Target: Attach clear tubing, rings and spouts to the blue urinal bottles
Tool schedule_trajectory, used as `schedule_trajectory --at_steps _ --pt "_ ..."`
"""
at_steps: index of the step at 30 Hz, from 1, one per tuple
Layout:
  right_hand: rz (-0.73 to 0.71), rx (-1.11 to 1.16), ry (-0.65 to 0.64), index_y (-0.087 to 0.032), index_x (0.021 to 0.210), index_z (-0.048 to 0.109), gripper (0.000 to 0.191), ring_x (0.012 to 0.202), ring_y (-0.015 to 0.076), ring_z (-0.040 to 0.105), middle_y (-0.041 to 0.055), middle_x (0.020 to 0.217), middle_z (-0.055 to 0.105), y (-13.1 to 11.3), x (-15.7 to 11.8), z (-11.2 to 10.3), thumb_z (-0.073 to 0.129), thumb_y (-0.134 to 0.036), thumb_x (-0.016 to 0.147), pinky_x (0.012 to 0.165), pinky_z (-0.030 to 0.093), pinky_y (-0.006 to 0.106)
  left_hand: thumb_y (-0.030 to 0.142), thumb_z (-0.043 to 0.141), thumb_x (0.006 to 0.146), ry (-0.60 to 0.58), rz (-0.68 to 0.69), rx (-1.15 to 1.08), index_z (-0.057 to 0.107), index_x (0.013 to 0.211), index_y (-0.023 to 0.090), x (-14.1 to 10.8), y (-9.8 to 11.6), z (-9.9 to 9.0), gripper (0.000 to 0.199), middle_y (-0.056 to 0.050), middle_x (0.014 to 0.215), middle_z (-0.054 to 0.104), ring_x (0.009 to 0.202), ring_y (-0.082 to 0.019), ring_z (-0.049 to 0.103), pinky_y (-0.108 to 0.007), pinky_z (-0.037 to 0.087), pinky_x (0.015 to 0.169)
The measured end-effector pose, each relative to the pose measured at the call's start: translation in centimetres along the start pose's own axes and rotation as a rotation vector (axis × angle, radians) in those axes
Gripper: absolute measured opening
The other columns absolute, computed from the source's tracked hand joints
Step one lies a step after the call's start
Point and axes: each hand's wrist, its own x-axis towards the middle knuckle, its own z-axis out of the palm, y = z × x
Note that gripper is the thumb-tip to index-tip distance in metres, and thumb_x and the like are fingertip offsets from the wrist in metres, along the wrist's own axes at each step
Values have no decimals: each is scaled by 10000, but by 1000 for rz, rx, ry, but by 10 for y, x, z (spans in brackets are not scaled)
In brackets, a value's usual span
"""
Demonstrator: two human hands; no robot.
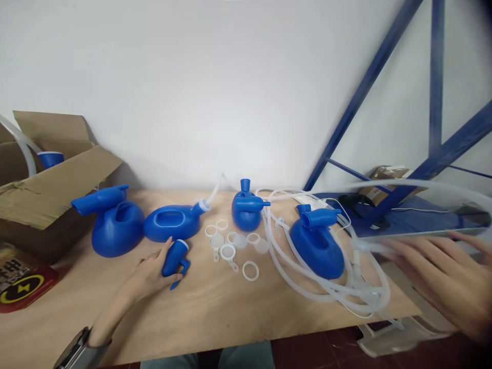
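Observation:
My left hand (151,271) wraps its thumb and index finger around a small blue plastic spout (176,258) with a pale rim and a hooked handle, low over the table. At the far right, my right hand (442,277) is blurred by motion; a clear plastic tube (415,183) arcs through the air and back to its fingers. Left of centre lies a blue bottle (172,221) with a tube in its neck. Nearby on the wood are several white rings (250,271) and translucent caps (228,251).
Blue urinal-shaped bottles stand at the left (115,236), centre (246,215) and right (317,248). Coiled tubing (300,292) surrounds the right one. An open cardboard box (57,189) and a red-labelled container (26,284) occupy the left. A blue metal frame (369,87) rises at right.

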Motion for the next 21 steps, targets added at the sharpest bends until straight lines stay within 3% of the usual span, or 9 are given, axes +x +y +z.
schedule_trajectory --at_steps 2,4,6,9,12,15,18,21 --pt "-277 21 39 -375 1107 785 332 917 295 713 162 919 774 -42 22 1 465 -455 1064 1022 384 593 637 596 829 35 7 30 492 1508 109 9 13 2 866 -256 1431 637 1316 -494 596 -590 491 1010" --pt "-497 100 11 -322 1154 741 260 867 253 704 96 892 771 -91 33 14 491 -318 1086 959 457 510 565 565 873 55 -42 38 522 1491 107 16 25 2 770 -267 1457 608 1276 -514 613 -629 494 986" --pt "-577 154 -35 -266 1167 717 244 806 244 673 66 875 759 -134 35 35 499 -215 1072 893 487 471 477 617 837 72 -77 -44 439 1557 103 20 36 -2 831 -267 1374 646 1183 -498 660 -625 517 946" --pt "-637 166 -140 -211 1322 656 378 759 229 643 59 867 735 -178 31 70 440 -106 1030 725 504 397 455 732 747 167 1 -467 283 1630 184 13 49 -16 1027 -188 1334 629 1130 -392 681 -524 567 926" --pt "-592 178 -171 -187 1342 640 393 792 223 661 66 905 742 -194 28 100 405 -114 1036 678 495 365 555 776 749 318 80 -974 402 1514 313 -6 62 -31 886 -91 1303 592 1076 -289 671 -393 595 858" --pt "-536 216 -169 -150 1252 676 388 913 236 695 112 1087 766 -198 29 119 351 -94 1047 758 515 383 640 842 672 453 84 -1242 533 1252 324 -26 74 -37 729 -68 1246 594 1056 -281 648 -347 586 797" --pt "-532 270 -181 -108 1277 660 419 923 242 697 137 1146 764 -199 30 124 310 -84 1047 790 516 402 615 935 577 431 128 -1344 538 1129 325 -39 83 -32 740 -70 1200 598 1113 -322 643 -385 597 840" --pt "-510 307 -216 -114 1385 607 417 923 237 696 138 1134 761 -200 31 122 331 -147 1074 784 506 384 524 916 674 341 294 -1392 545 1140 306 -44 87 -23 634 -80 1175 592 1123 -351 669 -477 592 924"
